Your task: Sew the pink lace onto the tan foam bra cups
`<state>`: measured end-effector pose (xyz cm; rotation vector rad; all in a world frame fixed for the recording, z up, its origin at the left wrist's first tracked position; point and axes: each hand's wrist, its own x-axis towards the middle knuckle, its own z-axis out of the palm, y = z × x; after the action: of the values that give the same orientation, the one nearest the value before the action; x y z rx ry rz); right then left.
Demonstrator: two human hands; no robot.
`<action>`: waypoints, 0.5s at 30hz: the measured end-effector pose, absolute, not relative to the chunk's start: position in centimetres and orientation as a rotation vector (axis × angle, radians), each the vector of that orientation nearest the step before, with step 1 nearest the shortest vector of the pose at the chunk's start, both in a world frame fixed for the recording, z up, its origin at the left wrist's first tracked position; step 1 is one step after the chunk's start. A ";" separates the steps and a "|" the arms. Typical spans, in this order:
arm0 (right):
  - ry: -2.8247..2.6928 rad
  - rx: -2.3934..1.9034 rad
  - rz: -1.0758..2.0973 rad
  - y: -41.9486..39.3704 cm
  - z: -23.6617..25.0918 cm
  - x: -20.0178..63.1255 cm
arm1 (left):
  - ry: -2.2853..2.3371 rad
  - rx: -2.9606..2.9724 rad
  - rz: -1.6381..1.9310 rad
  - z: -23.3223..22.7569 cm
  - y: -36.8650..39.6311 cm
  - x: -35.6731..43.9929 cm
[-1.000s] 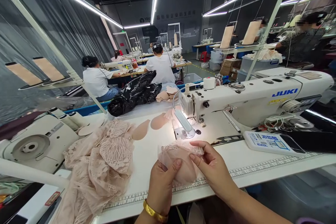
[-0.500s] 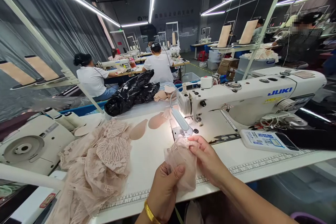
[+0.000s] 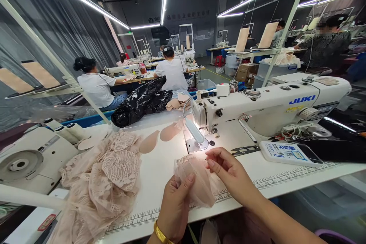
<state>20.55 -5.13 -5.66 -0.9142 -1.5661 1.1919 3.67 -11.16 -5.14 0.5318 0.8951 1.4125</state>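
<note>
My left hand (image 3: 177,194) is closed on a piece of sheer beige lace fabric (image 3: 197,183), thumb on top, at the table's front edge. Just right of the cloth, my right hand (image 3: 231,169) has its thumb and bent forefinger apart, with nothing visible between them. Beyond both hands stands a white sewing machine (image 3: 268,101), its needle area lit by a small lamp (image 3: 195,131). A heap of beige lace (image 3: 105,183) lies to the left, and two beige cup-shaped pieces (image 3: 149,142) rest flat behind the fabric.
A printed ruler strip (image 3: 143,216) runs along the table's front edge. On the right lie a phone (image 3: 288,152) and dark thread snips (image 3: 245,150). Black plastic bags (image 3: 140,101) sit behind the table. Several people work at machines farther back; thread cones (image 3: 242,40) stand on a rack.
My right hand's fingers have come off the fabric's upper edge and parted. The fabric has shifted slightly left with my left hand, its lower part swinging right.
</note>
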 end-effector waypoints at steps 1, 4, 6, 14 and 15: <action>-1.538 -0.940 1.245 -4.8 -5.9 20.6 | 0.895 0.530 1.412 -5.1 -11.2 3.6; -1.584 -0.960 1.322 -3.7 -6.7 20.6 | 0.870 0.533 1.377 -5.0 -11.3 3.2; -1.636 -0.935 1.471 -2.9 -6.9 20.5 | 0.846 0.549 1.336 -5.0 -11.4 3.2; -1.487 -0.630 2.144 -1.0 -6.1 18.4 | 0.895 0.677 1.199 -5.2 -12.3 3.5; -1.511 -0.594 2.155 -1.0 -5.8 18.3 | 0.936 0.725 1.181 -5.1 -12.4 3.3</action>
<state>18.31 -1.03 -5.80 -0.5941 -1.5113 2.1546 3.28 -12.36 -5.10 0.7253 0.9360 1.1810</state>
